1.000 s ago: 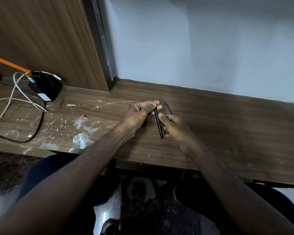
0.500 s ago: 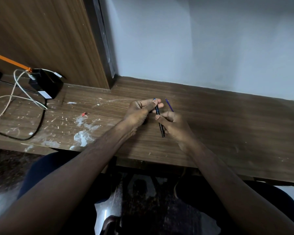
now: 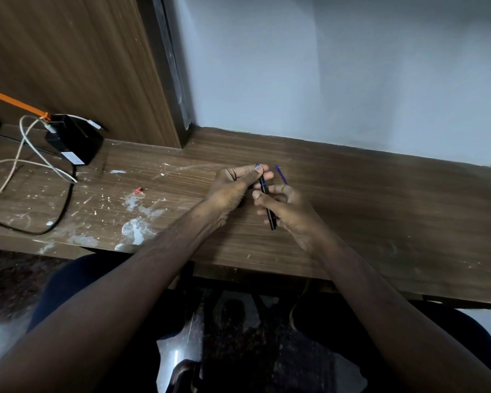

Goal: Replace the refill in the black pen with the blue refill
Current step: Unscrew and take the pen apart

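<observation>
Both hands hold a slim black pen (image 3: 270, 215) above the wooden desk (image 3: 380, 211). My left hand (image 3: 233, 185) pinches the pen's far end, where a blue tip (image 3: 257, 165) sticks out past the thumb. My right hand (image 3: 288, 207) wraps the pen's middle, and its near end pokes out below the fingers. A thin blue refill (image 3: 280, 173) shows just right of the left fingertips, beyond my right hand. Its near end is hidden behind my right hand, so I cannot tell whether that hand holds it.
A black adapter box (image 3: 77, 140) with white and black cables (image 3: 26, 163) and an orange strip (image 3: 20, 104) sits at the desk's far left. White paint smears (image 3: 136, 228) and a small red bit (image 3: 138, 190) mark the desk left of my hands. A wooden panel and a white wall stand behind.
My right hand has slid a little up the pen toward my left hand, which stays at the far end. The pen remains at about the same angle.
</observation>
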